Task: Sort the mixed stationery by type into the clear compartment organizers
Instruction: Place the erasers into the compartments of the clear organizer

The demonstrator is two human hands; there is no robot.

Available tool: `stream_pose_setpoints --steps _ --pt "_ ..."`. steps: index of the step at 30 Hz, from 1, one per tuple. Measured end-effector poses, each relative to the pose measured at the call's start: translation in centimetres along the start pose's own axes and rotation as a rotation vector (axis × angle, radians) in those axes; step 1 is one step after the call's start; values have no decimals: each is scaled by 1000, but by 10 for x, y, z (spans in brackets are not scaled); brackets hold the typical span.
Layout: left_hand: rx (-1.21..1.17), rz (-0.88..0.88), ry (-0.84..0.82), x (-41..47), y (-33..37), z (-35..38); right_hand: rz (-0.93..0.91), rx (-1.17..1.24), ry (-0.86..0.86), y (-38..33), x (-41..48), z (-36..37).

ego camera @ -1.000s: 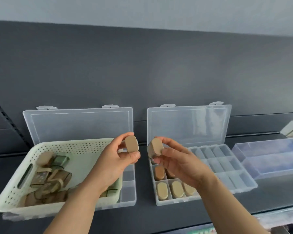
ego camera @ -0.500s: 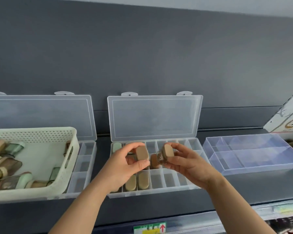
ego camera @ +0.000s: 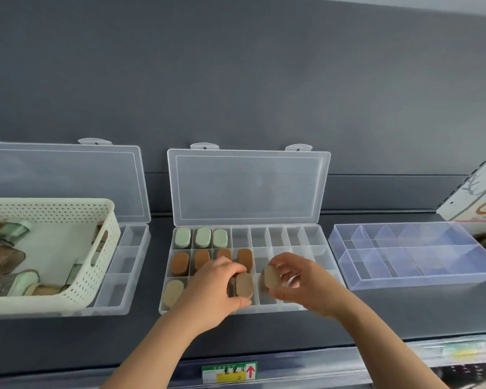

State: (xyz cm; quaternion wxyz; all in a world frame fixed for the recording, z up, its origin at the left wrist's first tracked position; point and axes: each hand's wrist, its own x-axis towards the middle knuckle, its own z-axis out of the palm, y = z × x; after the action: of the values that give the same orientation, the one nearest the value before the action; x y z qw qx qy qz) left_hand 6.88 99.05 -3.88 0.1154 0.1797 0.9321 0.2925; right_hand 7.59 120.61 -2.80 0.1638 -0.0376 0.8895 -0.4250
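A clear compartment organizer (ego camera: 317,237) lies open at the centre of the shelf. Its back row holds three green oval items (ego camera: 202,237), its middle row several brown ones (ego camera: 180,262), its front row a beige one (ego camera: 174,291) at the left. My left hand (ego camera: 212,290) grips a beige oval item (ego camera: 244,284) low in a front-row compartment. Just right of it, my right hand (ego camera: 298,279) pinches a second beige oval item (ego camera: 270,276) over the front row.
A cream perforated basket (ego camera: 76,276) with several mixed oval items sits on a second open organizer (ego camera: 124,265) at the left. A clear divided tray (ego camera: 415,254) stands at the right. The shelf's front edge carries a green price label (ego camera: 230,371).
Both hands have come down from in front of the lid to the organizer's front row, each still holding its beige item. The view has shifted right and tipped down.
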Motion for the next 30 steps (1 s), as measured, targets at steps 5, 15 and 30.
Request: stream_pose_setpoints --steps 5,15,30 --pt "52 5 38 1 0 5 -70 -262 27 5 4 5" --pt "100 -15 31 0 0 5 -90 -404 75 1 -1 15" --pt "42 -92 489 -71 -70 -118 -377 -415 152 -129 43 63"
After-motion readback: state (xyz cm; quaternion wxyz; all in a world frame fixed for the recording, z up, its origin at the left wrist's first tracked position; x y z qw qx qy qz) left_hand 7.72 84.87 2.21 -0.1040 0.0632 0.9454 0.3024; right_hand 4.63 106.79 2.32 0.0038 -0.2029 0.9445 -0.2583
